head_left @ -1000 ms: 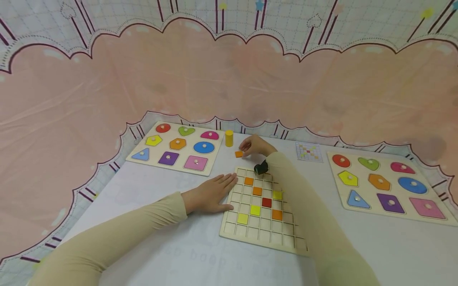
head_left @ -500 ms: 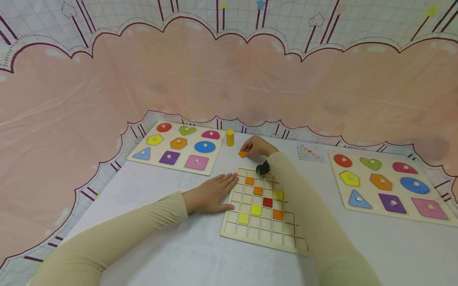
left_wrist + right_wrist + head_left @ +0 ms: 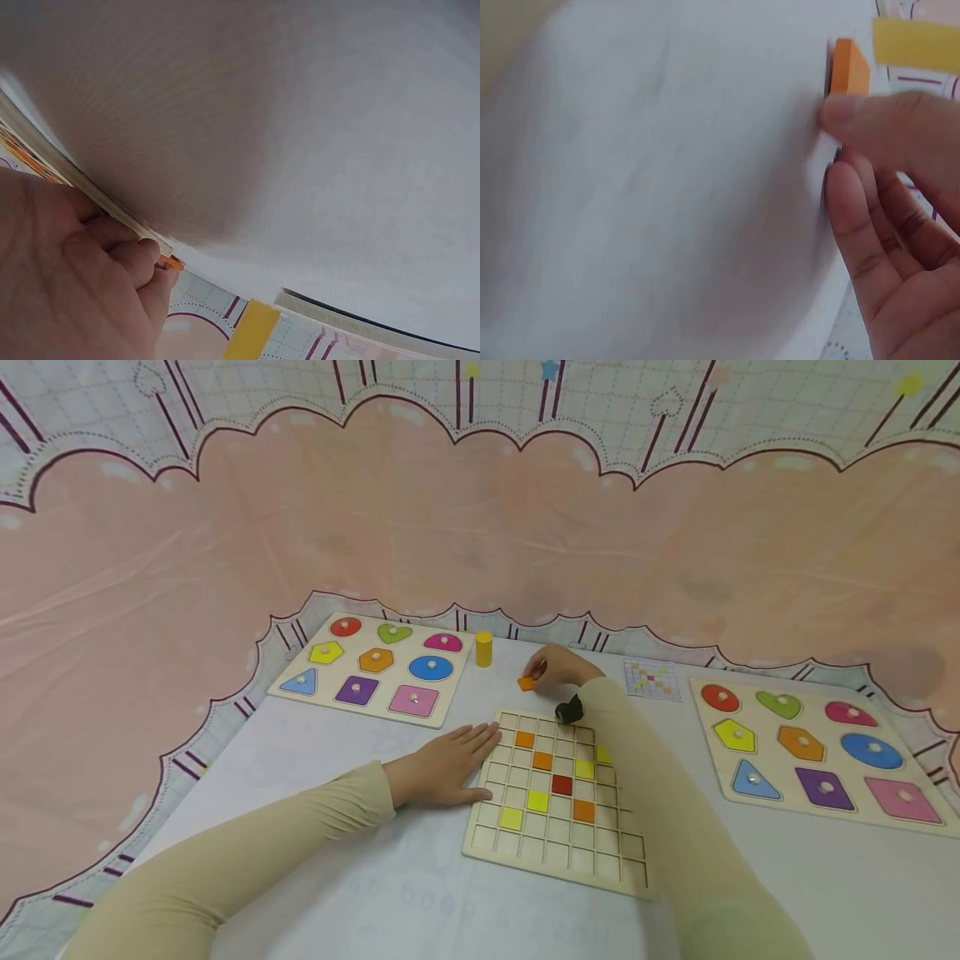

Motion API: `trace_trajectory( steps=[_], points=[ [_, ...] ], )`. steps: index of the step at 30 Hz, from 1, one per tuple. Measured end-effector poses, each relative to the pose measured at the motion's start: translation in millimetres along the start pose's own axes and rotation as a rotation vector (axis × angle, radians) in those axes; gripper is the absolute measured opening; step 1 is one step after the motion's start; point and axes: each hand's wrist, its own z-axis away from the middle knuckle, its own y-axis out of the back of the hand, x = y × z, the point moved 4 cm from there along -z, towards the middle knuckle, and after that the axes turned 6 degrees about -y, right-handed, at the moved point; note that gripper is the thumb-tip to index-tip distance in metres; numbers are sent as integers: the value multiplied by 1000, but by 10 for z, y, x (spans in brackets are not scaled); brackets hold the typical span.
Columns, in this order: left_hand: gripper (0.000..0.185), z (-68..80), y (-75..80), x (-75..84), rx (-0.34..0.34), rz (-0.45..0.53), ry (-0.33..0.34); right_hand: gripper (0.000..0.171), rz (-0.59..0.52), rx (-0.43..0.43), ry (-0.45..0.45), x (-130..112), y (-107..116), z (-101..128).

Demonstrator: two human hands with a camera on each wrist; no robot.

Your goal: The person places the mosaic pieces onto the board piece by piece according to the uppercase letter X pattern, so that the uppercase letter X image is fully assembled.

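My right hand (image 3: 558, 667) pinches an orange square tile (image 3: 525, 683) between thumb and fingers, just beyond the far edge of the wooden grid board (image 3: 556, 830). In the right wrist view the tile (image 3: 849, 67) stands out past the thumb, low over the white table. The left hand (image 3: 441, 768) lies flat, its fingers spread against the board's left edge. Set in the grid are several orange and yellow tiles around a red tile (image 3: 562, 785). The right sleeve covers part of the board's right side.
A yellow cylinder (image 3: 483, 650) stands at the back, beside the left knobbed shape puzzle (image 3: 375, 710). A small card with a coloured grid pattern (image 3: 652, 680) lies right of my right hand. Another knobbed shape puzzle (image 3: 765, 752) lies at the right. Behind the table hangs a pink cloth (image 3: 450, 518).
My right hand has picked up the orange tile from the table and shifted it to the right. More of the board's right side shows now. The left hand stays in place.
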Motion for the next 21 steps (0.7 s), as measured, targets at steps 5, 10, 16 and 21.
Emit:
trace_trajectory(
  steps=[5, 10, 16, 21],
  points=[
    [86, -2, -4, -5, 0, -3, 1, 22, -11, 6, 26, 117, 60, 61],
    [86, -8, -17, -8, -5, -7, 6, 23, -48, 16, 40, 277, 133, 154],
    [86, -11, -23, -2, -11, -18, 7, 23, -82, 34, 101, 397, 225, 326],
    [86, -12, -16, -4, -10, -11, 8, 25, -132, 44, 117, 472, 285, 485]
  ],
)
